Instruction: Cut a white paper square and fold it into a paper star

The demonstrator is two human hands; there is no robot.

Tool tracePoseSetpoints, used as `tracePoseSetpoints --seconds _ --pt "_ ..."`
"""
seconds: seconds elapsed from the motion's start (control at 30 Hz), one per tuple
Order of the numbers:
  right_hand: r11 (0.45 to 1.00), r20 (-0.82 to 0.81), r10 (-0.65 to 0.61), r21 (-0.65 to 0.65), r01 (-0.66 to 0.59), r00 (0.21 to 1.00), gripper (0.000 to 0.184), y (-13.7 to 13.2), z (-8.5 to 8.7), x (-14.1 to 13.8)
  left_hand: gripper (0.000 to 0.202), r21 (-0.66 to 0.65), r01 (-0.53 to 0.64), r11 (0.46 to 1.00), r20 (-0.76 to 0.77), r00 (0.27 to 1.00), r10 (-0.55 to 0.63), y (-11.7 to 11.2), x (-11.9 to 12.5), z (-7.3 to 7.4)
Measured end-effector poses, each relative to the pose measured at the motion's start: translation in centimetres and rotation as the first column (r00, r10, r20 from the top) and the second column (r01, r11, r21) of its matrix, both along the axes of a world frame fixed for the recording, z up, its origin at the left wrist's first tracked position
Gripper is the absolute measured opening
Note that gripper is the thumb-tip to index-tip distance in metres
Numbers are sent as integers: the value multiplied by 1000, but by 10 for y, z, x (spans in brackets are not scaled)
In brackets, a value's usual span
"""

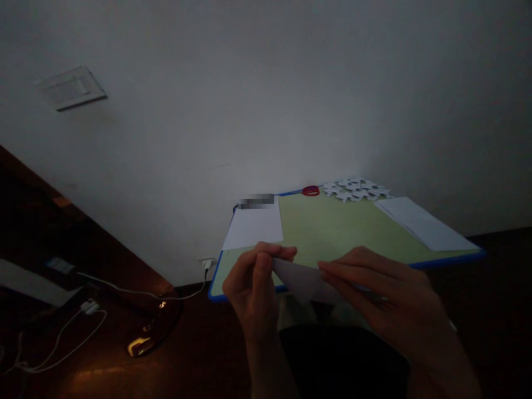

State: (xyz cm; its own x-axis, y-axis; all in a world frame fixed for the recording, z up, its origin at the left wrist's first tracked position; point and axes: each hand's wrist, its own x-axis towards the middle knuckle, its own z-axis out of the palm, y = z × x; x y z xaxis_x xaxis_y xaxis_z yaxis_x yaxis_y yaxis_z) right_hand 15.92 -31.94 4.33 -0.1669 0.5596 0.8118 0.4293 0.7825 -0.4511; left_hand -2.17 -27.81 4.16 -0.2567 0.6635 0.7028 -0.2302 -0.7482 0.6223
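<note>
Both hands hold one folded white paper (302, 281) in the air between them. The left hand (252, 288) is closed on its left corner, with thumb and fingertips pinched together. The right hand (384, 302) grips the right part of it: the fingers lie long and flat along the top edge, and the thumb is hidden below.

Just behind the grip, and partly covered by the hands, lies a green board (328, 230) with a blue edge. Beyond the left hand a white sheet (254, 227) rests on the board. Beyond the right hand, a little further, a second white sheet (424, 223) lies near the board's right edge. At the far side of the board, well apart from the grip, there is a pile of paper stars (357, 189), and a red ring (311, 190) lies just beside it.

To the left of the grip and lower, a white cable (124, 289) runs to a wall socket (206, 263). A shiny object (148, 332) lies on the dark floor there. Nothing stands between the two hands except the paper itself.
</note>
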Motion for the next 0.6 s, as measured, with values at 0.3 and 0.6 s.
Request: tracePoseSetpoints --seconds 0.3,0.6 --pt "995 -20 -94 23 94 995 36 5 -1 -4 22 -88 -239 967 -125 966 227 1 13 -1" --pt "998 -89 -60 8 61 994 31 5 3 -4 17 -219 -38 975 -116 993 13 10 2 -17"
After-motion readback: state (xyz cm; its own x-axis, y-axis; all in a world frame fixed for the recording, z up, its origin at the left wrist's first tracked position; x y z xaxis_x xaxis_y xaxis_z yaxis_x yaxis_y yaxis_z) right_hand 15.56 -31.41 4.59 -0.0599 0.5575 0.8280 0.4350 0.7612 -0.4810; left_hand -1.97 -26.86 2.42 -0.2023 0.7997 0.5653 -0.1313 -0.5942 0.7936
